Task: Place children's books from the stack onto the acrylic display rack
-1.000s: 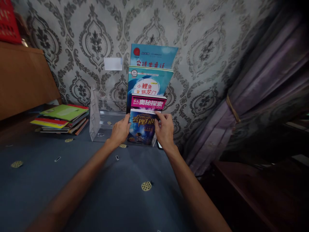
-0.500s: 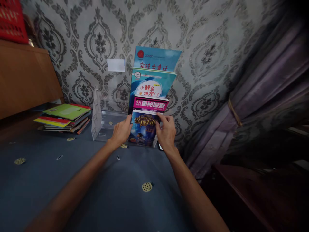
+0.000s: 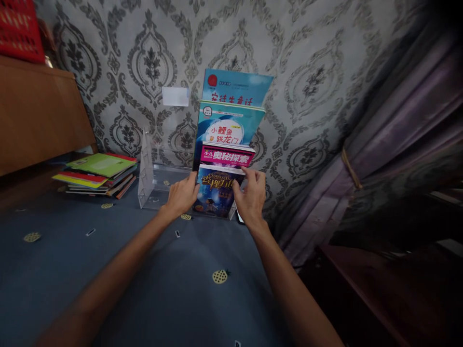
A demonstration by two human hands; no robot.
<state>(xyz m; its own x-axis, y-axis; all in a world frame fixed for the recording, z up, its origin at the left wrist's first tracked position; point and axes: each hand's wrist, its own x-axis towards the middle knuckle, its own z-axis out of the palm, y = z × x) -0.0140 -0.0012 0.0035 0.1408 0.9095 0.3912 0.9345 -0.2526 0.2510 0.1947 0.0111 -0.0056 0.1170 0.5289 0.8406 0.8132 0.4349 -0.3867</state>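
Observation:
In the head view, a dark blue book (image 3: 214, 195) with gold lettering stands upright at the front of a clear acrylic rack (image 3: 145, 180). My left hand (image 3: 182, 195) is closed at the book's left edge. At its upper right corner, my right hand (image 3: 252, 195) has the thumb against the cover and the index finger at the top edge; its other fingertips are hidden. Behind rise a magenta book (image 3: 227, 155), a teal book (image 3: 231, 118) and a taller blue book (image 3: 238, 86), stepped upward.
A stack of books (image 3: 99, 171) lies left of the rack on the blue tablecloth (image 3: 155, 284). A dark phone-like object (image 3: 240, 218) lies by the rack's right end. Beyond are a wooden cabinet (image 3: 39, 115), a red basket (image 3: 20, 31) and a tied curtain (image 3: 325, 202).
My right index finger has slid slightly right along the top of the dark blue book. My left hand keeps its place, and the books stay upright. The view has shifted very slightly.

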